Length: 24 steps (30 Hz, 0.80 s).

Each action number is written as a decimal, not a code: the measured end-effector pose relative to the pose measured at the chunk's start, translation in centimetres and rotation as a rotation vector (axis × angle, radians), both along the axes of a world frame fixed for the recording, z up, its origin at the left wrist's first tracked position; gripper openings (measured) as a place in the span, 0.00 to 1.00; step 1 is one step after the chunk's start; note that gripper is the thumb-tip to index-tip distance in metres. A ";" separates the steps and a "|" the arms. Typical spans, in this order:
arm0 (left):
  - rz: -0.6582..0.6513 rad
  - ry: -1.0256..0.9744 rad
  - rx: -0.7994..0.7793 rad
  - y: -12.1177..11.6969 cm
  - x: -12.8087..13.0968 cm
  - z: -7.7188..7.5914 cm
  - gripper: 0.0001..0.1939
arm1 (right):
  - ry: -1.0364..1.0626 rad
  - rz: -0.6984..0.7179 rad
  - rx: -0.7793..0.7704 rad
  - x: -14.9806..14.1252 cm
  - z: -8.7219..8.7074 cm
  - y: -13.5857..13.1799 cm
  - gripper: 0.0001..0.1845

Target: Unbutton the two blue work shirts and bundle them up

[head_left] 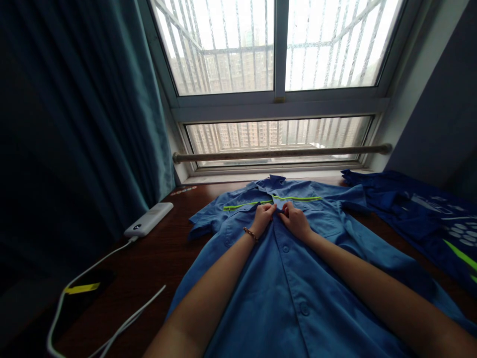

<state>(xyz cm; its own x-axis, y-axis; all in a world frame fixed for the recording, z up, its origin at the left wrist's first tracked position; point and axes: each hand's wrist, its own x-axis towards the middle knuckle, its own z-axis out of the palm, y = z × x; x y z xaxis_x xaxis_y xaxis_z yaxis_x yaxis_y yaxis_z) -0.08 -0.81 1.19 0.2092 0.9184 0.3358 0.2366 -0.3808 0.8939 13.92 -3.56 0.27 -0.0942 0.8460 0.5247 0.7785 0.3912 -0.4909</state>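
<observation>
The blue shirt (261,288) lies front up on the table (160,258), collar (276,182) at its far end. At its chest the hands almost meet: the left hand (264,217) has its fingertips closed on the front placket (298,286), and the right hand (295,219), fingers curled in, seems to pinch the same fold from the other side.

Below the hands the shirt front looks closed, with a farther button (285,248) and a nearer button (304,309) sitting flat — probably done up, though their holes cannot be made out. Above the hands it seems to part toward the collar, so that stretch looks unfastened.

Whatever is between the fingertips is hidden by them. The forearms cover parts of the shirt's body, its hem is out of frame, and the dark garment (395,199) to its right is cut off — its printing too dim to read
</observation>
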 end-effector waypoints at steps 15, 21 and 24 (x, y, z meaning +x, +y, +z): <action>-0.380 0.849 -0.330 -5.6 1.8 6.0 0.16 | 0.394 -0.248 0.071 1.6 0.0 1.7 0.10; -0.219 0.702 -0.110 -4.5 1.5 3.2 0.12 | 0.453 -0.256 0.065 2.0 1.0 2.0 0.09; -0.173 0.584 -0.062 -3.8 1.0 2.0 0.11 | 0.467 -0.232 0.126 1.6 2.8 0.9 0.08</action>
